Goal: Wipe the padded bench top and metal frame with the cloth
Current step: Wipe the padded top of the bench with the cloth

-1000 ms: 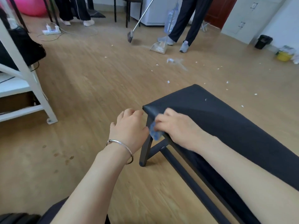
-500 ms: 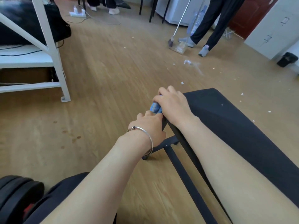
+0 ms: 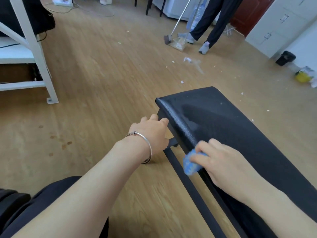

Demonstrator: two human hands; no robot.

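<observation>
blue cloth (image 3: 191,163) – soft, crushable – bunched under right hand (image 3: 221,164) fingers on bench (image 3: 223,121) edge; left hand (image 3: 151,133) relaxed, empty.

The cloth (image 3: 190,165) is blurred and mostly covered by the right hand (image 3: 223,163). The left hand (image 3: 151,133) hides its own fingertips and part of the frame (image 3: 186,179). The bench (image 3: 240,131) runs off the right edge.

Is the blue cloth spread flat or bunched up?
Bunched up: the blue cloth is a crumpled wad gripped by the right hand at the black padded bench edge.
</observation>
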